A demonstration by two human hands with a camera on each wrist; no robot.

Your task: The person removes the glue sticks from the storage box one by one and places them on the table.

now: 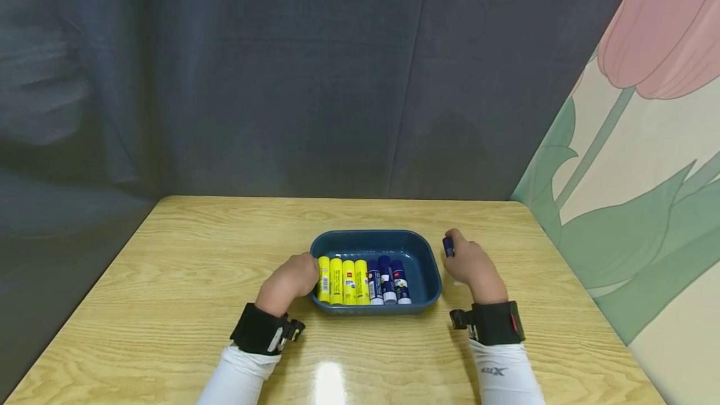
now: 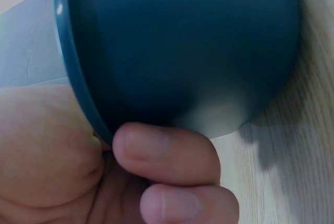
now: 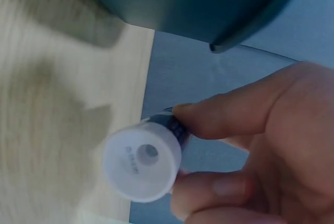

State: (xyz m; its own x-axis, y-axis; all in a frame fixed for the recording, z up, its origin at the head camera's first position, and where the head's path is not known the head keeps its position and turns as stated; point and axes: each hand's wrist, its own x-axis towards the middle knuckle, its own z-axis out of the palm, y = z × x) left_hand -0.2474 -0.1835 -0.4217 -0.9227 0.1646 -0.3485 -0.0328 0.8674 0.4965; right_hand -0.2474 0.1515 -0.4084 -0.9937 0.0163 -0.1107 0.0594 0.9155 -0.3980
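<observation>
Navy tube [image 1: 448, 247], base lettering [image 3: 131, 160] illegible, is pinched by the right hand [image 1: 472, 264].

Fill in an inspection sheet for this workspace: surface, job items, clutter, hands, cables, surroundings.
Surface: table, wood-grained, with a bright glare spot near the front.
Job items: blue tray holding four yellow sticks and, to their right, three navy sticks, all side by side; a fourth navy stick is outside it.
Clutter: nothing seen.
Left hand: grips the tray's left end.
Right hand: holds the fourth navy stick, right of the tray.
Cables: nothing seen.
Surroundings: dark cloth behind and at left; tulip mural at right.
</observation>
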